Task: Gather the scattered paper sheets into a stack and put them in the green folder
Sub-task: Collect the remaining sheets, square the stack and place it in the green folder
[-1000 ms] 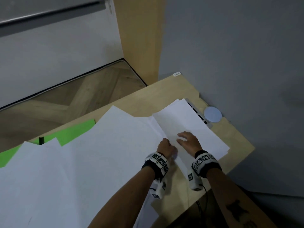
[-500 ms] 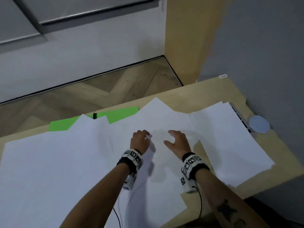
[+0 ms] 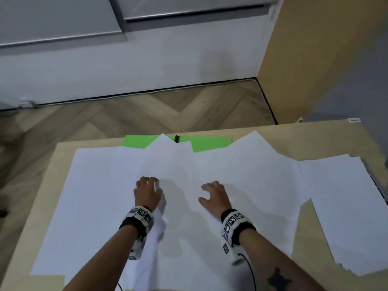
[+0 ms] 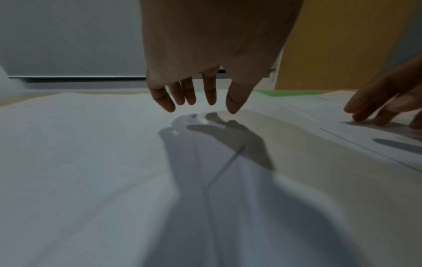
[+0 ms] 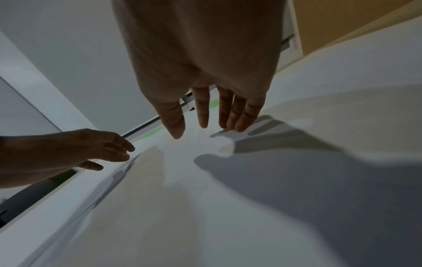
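Note:
Several white paper sheets (image 3: 241, 175) lie overlapping across the wooden table (image 3: 327, 139). A further pile of sheets (image 3: 346, 206) sits at the right end. The green folder (image 3: 210, 142) lies at the table's far edge, its near part hidden under the paper; a strip of the folder (image 4: 285, 93) shows behind the sheets. My left hand (image 3: 150, 182) hovers just over the middle sheets, its fingers (image 4: 189, 97) hanging down and holding nothing. My right hand (image 3: 207, 192) is a little to its right, fingers (image 5: 224, 112) straight and close to the paper.
A small black clip (image 3: 177, 138) stands on the folder's far edge. Past the table is herringbone wood floor (image 3: 147, 114) and a white wall. A wooden panel (image 3: 304, 59) rises at the back right. A sheet bulges up beside my left wrist (image 3: 160, 219).
Both hands have moved left from the right-hand sheets to the middle of the spread and drawn apart. The left hand's fingers have loosened. The view has swung left.

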